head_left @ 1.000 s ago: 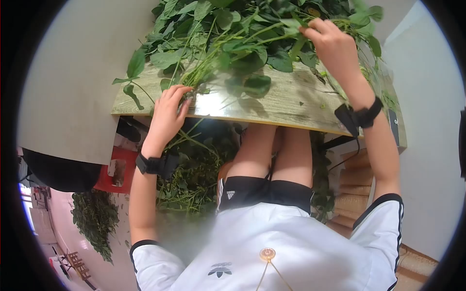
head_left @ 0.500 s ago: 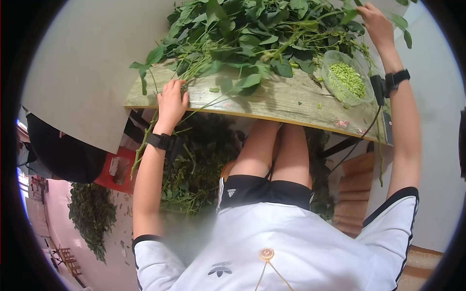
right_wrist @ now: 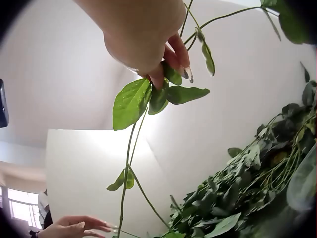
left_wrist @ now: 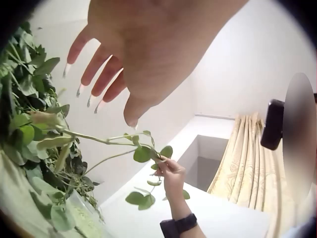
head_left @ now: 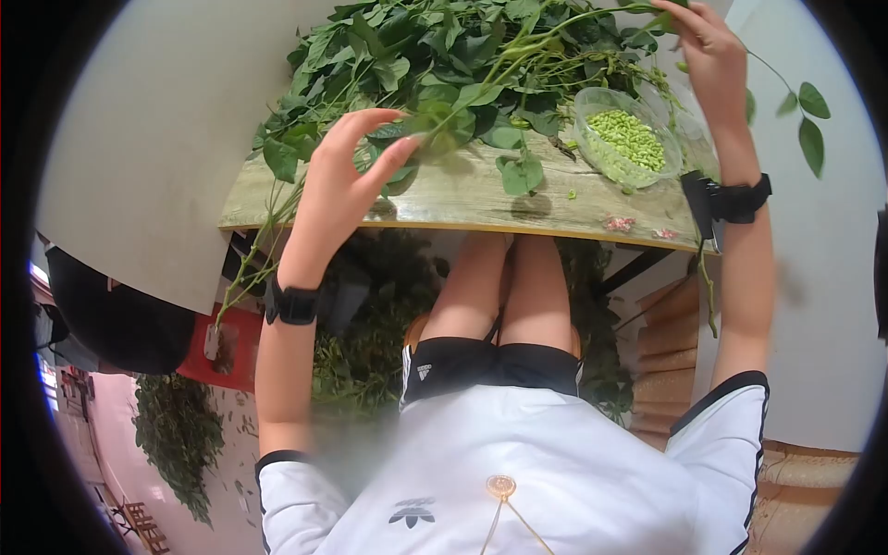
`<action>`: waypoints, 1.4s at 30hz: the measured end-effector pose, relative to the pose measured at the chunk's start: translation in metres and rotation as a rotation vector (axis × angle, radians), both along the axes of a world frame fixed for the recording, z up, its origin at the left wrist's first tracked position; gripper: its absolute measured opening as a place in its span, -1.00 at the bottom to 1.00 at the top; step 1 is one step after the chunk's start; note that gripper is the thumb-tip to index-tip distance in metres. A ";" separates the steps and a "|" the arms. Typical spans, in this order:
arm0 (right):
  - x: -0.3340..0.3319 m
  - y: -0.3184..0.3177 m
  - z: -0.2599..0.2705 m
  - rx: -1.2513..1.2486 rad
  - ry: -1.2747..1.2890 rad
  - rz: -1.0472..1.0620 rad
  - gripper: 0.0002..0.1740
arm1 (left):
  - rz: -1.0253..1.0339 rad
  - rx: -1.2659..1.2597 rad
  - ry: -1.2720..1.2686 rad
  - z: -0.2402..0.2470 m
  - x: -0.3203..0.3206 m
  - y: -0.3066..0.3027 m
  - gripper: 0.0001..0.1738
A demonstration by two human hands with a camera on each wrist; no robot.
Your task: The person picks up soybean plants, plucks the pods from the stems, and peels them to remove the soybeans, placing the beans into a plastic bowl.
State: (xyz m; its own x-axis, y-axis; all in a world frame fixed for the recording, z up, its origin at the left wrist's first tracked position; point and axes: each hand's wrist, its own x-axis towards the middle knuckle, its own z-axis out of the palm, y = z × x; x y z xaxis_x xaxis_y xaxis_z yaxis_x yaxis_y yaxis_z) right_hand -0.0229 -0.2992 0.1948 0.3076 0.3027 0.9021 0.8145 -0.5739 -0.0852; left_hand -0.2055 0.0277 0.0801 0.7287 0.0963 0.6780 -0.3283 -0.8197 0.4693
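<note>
My right hand (head_left: 714,57) pinches a leafy stem (head_left: 546,35) near its upper end, at the table's right side. In the right wrist view, green leaves (right_wrist: 132,103) and a pod (right_wrist: 207,55) hang by the right fingers. My left hand (head_left: 344,171) is raised over the table's front edge, thumb and fingers apart, beside the stem's lower part. The left wrist view has the left hand (left_wrist: 133,54) with spread fingers and nothing in them. Behind both hands lies a heap of leafy plants (head_left: 416,46) on the wooden table (head_left: 444,199).
A clear bowl of green beans (head_left: 638,148) stands at the table's right. Stems (head_left: 242,273) hang over the left front edge. More plants (head_left: 370,351) lie under the table, near a red stool or box (head_left: 242,347). A curtain (left_wrist: 242,163) hangs behind.
The left hand has let go of the stems at the table's front edge and risen. The right hand has carried a stem up and to the right, uncovering the bowl.
</note>
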 end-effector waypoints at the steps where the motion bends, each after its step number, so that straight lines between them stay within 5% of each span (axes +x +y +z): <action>1: -0.001 0.004 -0.003 0.006 -0.004 -0.002 -0.73 | -0.013 0.015 -0.035 0.004 -0.003 -0.007 -0.61; 5: -0.010 0.038 -0.016 -0.079 -0.028 0.095 -0.75 | 0.053 0.257 -0.235 0.015 0.002 -0.017 -0.61; 13: 0.039 0.125 -0.045 -0.195 -0.150 0.163 -0.87 | 0.187 0.515 -0.208 -0.017 0.054 -0.005 -0.71; 15: 0.057 0.145 -0.060 -0.286 -0.278 0.010 -0.75 | 0.177 0.406 -0.070 -0.026 0.063 0.005 -0.71; 21: 0.097 0.179 -0.111 -0.498 -0.348 0.143 -0.86 | 0.196 0.362 0.292 -0.042 0.073 0.021 -0.71; 24: 0.116 0.182 -0.122 -0.592 -0.306 0.144 -0.82 | 0.157 0.532 0.018 -0.027 0.047 0.020 -0.76; 29: 0.164 0.155 -0.103 -0.373 -0.314 0.099 -0.77 | 0.240 0.321 0.219 0.001 -0.038 -0.007 -0.85; 31: 0.151 0.157 -0.081 -0.289 -0.216 0.111 -0.86 | 0.060 0.150 0.200 -0.009 -0.038 -0.032 -0.84; 35: 0.125 0.150 -0.060 -0.058 -0.121 0.064 -0.85 | -0.097 0.016 0.259 -0.056 0.019 -0.080 -0.79; 42: 0.097 0.093 -0.068 0.060 -0.125 0.043 -0.85 | 0.052 0.163 0.178 -0.099 0.093 -0.102 -0.63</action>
